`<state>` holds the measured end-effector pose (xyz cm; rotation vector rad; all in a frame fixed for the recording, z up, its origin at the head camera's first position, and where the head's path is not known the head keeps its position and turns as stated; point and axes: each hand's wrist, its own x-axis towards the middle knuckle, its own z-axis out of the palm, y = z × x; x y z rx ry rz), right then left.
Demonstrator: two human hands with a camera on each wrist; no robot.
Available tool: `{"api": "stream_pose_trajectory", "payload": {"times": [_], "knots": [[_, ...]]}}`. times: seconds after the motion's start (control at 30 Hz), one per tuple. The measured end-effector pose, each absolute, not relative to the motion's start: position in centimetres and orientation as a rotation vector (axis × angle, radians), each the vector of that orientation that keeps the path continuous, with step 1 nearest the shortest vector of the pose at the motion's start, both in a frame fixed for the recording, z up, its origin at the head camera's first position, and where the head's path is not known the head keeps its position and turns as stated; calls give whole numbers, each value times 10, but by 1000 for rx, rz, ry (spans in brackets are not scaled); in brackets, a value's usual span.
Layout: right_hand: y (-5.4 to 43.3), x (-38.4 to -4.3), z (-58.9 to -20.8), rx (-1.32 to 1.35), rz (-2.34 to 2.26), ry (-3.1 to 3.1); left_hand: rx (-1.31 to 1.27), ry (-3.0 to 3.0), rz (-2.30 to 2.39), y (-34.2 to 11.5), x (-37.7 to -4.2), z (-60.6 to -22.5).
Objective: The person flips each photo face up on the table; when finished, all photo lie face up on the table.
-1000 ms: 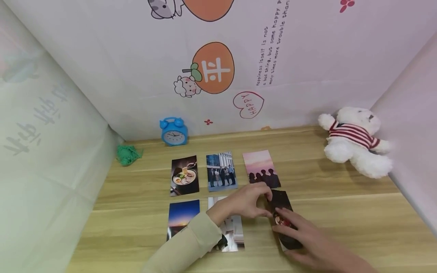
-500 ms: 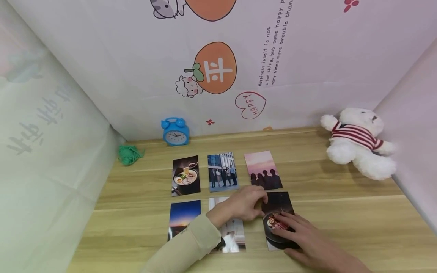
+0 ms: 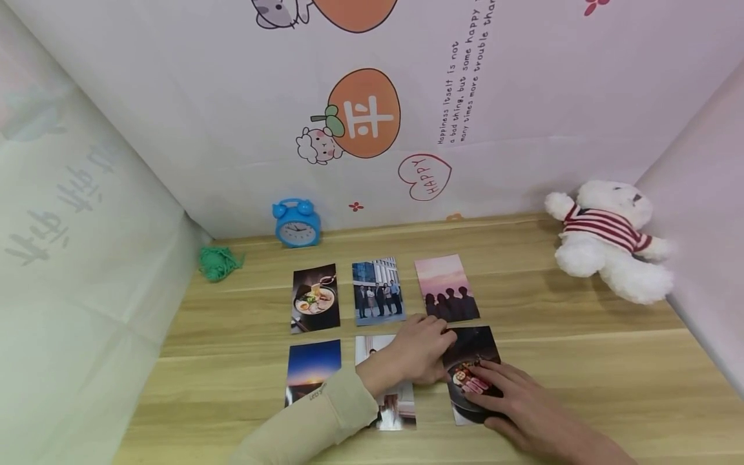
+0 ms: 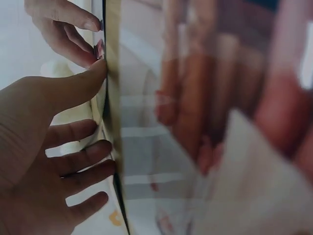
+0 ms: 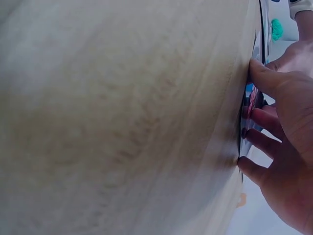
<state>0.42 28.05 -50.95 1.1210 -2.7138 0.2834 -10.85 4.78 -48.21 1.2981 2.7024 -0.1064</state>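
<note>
A photo print of a dark pan of food (image 3: 473,342) lies at the right end of the front row on the wooden table. My right hand (image 3: 517,403) rests its spread fingers over the photo's middle and right side. At the photo's left edge is my left hand (image 3: 418,352), fingertips touching it; the left wrist view shows those fingers loosely extended. Under my left wrist lies a pale indoor photo (image 3: 398,416), partly covered. Directly behind the food print is a photo of silhouettes against a pink sky (image 3: 444,284).
A ramen photo (image 3: 316,300) and a group photo (image 3: 378,294) continue the back row. A sunset photo (image 3: 314,361) lies front left, partly behind my sleeve. Along the back stand green yarn (image 3: 218,263), a blue alarm clock (image 3: 297,223) and a white teddy bear (image 3: 610,239).
The pan photo, turned and narrow in view a second ago, has shifted left and now lies flat in line with its row. My left hand has moved slightly left and its fingers have drawn together.
</note>
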Motion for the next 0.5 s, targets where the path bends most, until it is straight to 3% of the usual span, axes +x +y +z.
{"api": "stream_pose_trajectory", "payload": {"times": [0.5], "knots": [[279,3,-500,1124,271,-2849,1293,2655,-207,45,-102,-474]]}}
